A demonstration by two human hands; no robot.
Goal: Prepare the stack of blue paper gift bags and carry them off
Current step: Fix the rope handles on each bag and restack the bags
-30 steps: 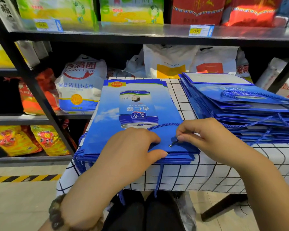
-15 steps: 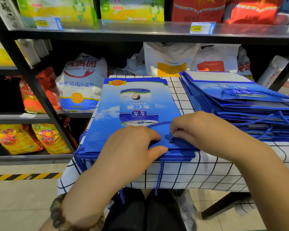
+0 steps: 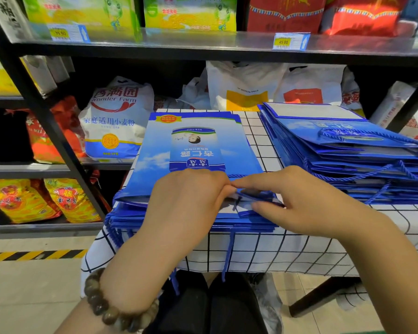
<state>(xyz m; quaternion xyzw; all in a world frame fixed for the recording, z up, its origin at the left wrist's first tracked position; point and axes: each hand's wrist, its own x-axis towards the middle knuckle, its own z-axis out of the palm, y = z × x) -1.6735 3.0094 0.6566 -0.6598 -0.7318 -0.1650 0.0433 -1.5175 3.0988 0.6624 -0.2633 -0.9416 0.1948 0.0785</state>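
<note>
Blue gift bags on desk, top bag's near rim newly lifted open, fingers of left hand and right hand seemingly pinching it, preparation unfinished.

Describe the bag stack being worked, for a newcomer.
On the checked table before the shelves lie two blue stacks. The left stack lies flat, can print up, left hand and right hand pinching its near edge; the right stack is taller and fanned.

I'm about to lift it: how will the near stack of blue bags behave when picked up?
Probably floppy: the near stack is many thin flat bags. Their glossy faces may slide apart. Cord handles dangling over the table edge could snag.
</note>
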